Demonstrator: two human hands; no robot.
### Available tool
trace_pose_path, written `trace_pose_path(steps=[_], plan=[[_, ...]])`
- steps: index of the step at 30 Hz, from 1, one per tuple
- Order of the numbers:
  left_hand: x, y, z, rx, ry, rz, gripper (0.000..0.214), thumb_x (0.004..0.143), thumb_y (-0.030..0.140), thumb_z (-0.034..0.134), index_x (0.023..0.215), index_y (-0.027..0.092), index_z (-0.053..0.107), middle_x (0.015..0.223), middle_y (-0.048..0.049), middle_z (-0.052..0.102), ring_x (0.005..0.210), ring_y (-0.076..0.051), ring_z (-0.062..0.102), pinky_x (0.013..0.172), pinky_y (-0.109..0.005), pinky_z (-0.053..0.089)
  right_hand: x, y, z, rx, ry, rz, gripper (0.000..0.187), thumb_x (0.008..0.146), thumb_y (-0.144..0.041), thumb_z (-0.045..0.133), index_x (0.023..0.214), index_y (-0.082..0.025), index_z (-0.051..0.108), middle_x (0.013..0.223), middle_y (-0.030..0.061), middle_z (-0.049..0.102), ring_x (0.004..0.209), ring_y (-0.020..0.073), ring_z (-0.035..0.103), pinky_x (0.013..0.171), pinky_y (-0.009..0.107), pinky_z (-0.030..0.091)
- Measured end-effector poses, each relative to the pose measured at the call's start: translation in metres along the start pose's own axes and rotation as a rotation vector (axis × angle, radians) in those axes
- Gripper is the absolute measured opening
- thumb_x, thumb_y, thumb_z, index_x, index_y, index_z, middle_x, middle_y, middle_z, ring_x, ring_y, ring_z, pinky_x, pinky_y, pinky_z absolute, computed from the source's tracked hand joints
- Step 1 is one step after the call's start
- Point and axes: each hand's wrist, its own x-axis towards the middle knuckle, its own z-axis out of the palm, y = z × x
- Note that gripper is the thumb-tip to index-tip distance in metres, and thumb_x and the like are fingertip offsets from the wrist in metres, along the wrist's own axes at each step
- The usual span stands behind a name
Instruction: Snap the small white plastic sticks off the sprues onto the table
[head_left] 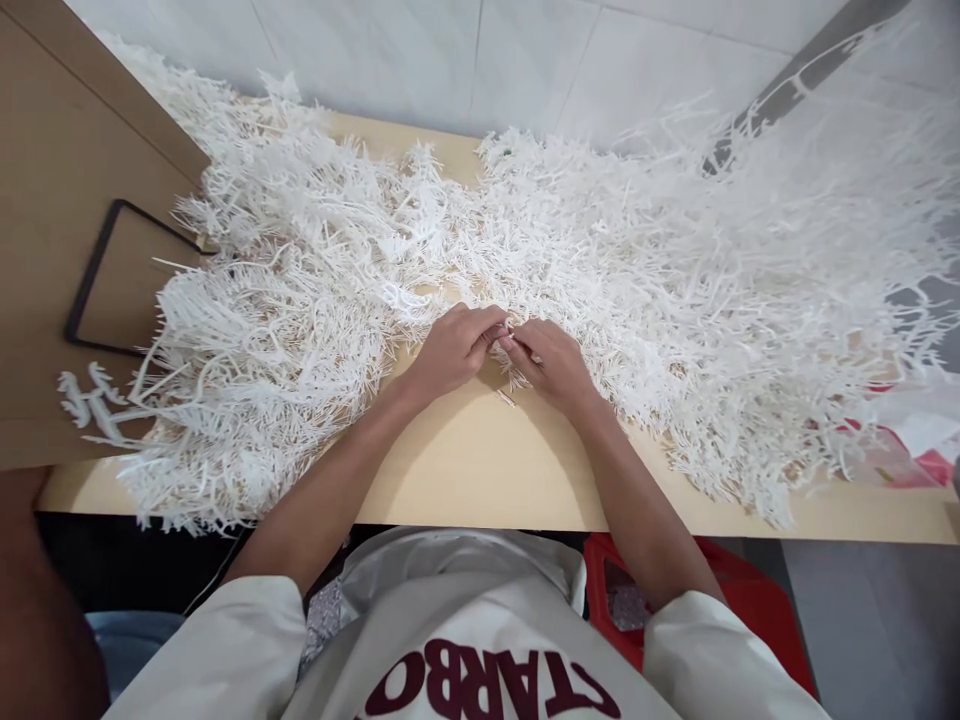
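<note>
My left hand [454,350] and my right hand [551,362] meet at the middle of a light wooden table [480,470]. Both are closed in a pinch, fingertips touching, on a small white plastic piece [508,335] at the edge of a huge heap of white plastic sprues [525,250]. The heap of thin branching strips covers most of the tabletop, from the far left to the far right. One loose white bit [507,398] lies on the bare wood just under my hands.
A black wire frame [94,275] lies on a brown board [52,200] at the left. A red bin [720,590] stands under the table's front edge at my right. Red-and-clear plastic bag [900,440] sits at the right edge. White tiled wall behind.
</note>
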Motion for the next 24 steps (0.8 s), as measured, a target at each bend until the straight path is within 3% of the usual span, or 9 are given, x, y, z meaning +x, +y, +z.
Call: trace_pose_path(steps=[6,11,18,24], plan=[[0.001,-0.006,0.001,0.201,-0.044,0.263,0.019,0.086,0.006,0.04,0.085,0.019,0.054,0.078,0.0007,0.064,0.076,-0.013,0.056,0.072,-0.027,0.037,-0.002,0.009,-0.012,-0.223,0.051,-0.217,0.032,0.088,-0.021,0.051,0.058,-0.02,0.044,0.05,-0.0049,0.043,0.05,0.0094,0.03,0.056,0.025,0.032],[0.001,-0.004,-0.001,0.453,0.085,0.434,0.02,0.085,0.005,0.042,0.082,0.019,0.055,0.067,0.0014,0.059,0.068,-0.014,0.05,0.067,-0.028,0.033,-0.002,0.002,-0.013,-0.302,0.108,-0.221,0.032,0.082,-0.015,0.05,0.051,-0.02,0.042,0.045,-0.0043,0.041,0.048,0.0094,0.027,0.051,0.025,0.028],[0.001,-0.005,0.002,0.549,0.212,0.493,0.02,0.085,0.005,0.038,0.084,0.018,0.054,0.064,-0.0009,0.054,0.065,-0.015,0.046,0.063,-0.03,0.031,-0.001,-0.013,-0.006,-0.347,0.226,-0.111,0.029,0.076,-0.014,0.051,0.05,-0.019,0.041,0.043,-0.0052,0.041,0.044,0.0078,0.026,0.051,0.025,0.029],[0.0,-0.005,0.008,0.55,0.238,0.499,0.025,0.075,-0.002,0.04,0.084,0.017,0.054,0.065,-0.0014,0.053,0.065,-0.015,0.044,0.063,-0.029,0.032,-0.003,-0.009,-0.008,-0.313,0.261,-0.164,0.029,0.073,-0.014,0.053,0.049,-0.019,0.037,0.042,-0.0059,0.039,0.044,0.0075,0.026,0.05,0.024,0.029]])
